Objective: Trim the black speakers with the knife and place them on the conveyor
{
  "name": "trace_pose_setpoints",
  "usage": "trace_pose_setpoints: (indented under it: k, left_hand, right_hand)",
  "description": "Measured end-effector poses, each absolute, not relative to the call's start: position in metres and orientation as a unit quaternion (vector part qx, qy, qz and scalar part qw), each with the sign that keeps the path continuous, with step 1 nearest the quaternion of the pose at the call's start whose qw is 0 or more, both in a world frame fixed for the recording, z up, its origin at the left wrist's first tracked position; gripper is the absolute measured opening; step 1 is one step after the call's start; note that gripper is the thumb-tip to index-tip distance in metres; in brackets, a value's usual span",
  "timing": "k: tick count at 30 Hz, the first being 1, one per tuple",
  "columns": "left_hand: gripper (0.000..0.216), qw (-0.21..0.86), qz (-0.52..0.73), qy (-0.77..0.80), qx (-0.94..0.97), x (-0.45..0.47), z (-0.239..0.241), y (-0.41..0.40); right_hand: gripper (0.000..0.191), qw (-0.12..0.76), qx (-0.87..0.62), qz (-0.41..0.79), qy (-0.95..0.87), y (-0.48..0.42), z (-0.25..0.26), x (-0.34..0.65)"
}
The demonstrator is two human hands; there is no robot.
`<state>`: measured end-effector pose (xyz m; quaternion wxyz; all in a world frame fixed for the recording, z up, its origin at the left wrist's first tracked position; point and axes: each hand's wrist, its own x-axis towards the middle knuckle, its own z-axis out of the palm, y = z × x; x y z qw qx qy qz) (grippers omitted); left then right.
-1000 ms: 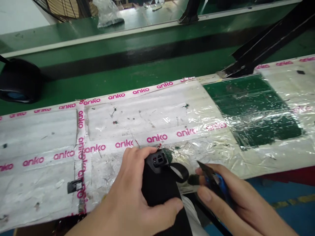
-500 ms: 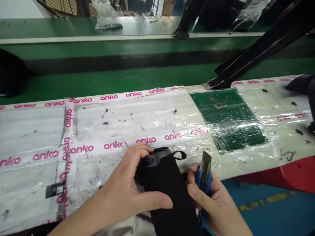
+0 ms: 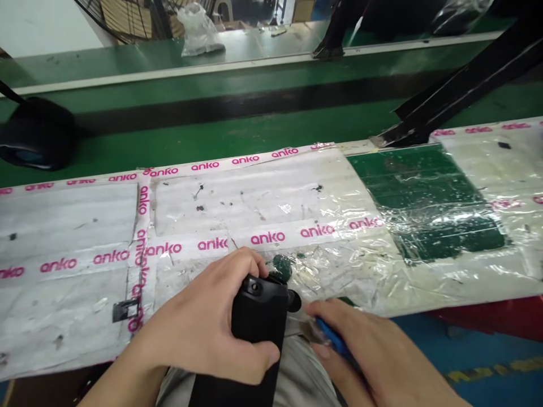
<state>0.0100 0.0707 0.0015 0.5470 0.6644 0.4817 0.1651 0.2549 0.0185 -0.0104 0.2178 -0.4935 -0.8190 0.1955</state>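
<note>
My left hand (image 3: pixel 216 322) is wrapped round a black portable speaker (image 3: pixel 258 316), thumb across its front and fingers over the far end. A small round socket or knob shows near that end. The black strap loop (image 3: pixel 294 301) sticks out at its right corner. My right hand (image 3: pixel 360 345) grips a blue utility knife (image 3: pixel 333 337). Its blade, blurred, points left toward the speaker's strap side; whether it touches anything I cannot tell. The lower part of the speaker runs out of the frame over my lap.
A workbench (image 3: pixel 254 203) covered with plastic film and anko-printed tape lies ahead. Beyond it runs a green conveyor surface (image 3: pixel 212 133) with a black rounded object (image 3: pixel 36 133) at the left. A dark slanted post (image 3: pixel 449 85) stands at the right. A plastic bag (image 3: pixel 199 28) lies behind.
The knife has tipped from upright to pointing left, and my right hand has turned palm-down closer to the strap. The speaker stands more upright. The view has shifted left.
</note>
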Motion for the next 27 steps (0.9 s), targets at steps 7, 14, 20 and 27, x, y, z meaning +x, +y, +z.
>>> trace_pose_setpoints:
  k: [7, 14, 20, 27]
  left_hand:
    - [0.051, 0.561, 0.174, 0.472, 0.658, 0.015, -0.001, 0.072]
    - [0.05, 0.565, 0.188, 0.475, 0.647, 0.016, -0.004, 0.073]
    - [0.046, 0.561, 0.169, 0.489, 0.646, 0.021, -0.002, 0.074]
    - [0.039, 0.546, 0.149, 0.491, 0.662, 0.024, 0.003, 0.074]
  right_hand:
    - [0.027, 0.12, -0.377, 0.071, -0.915, 0.049, -0.013, 0.259]
    - [0.037, 0.124, -0.375, 0.021, -0.919, 0.043, -0.019, 0.255]
    - [0.038, 0.093, -0.394, -0.021, -0.914, 0.036, -0.016, 0.257]
    - [0.041, 0.047, -0.424, 0.034, -0.904, 0.034, -0.015, 0.255]
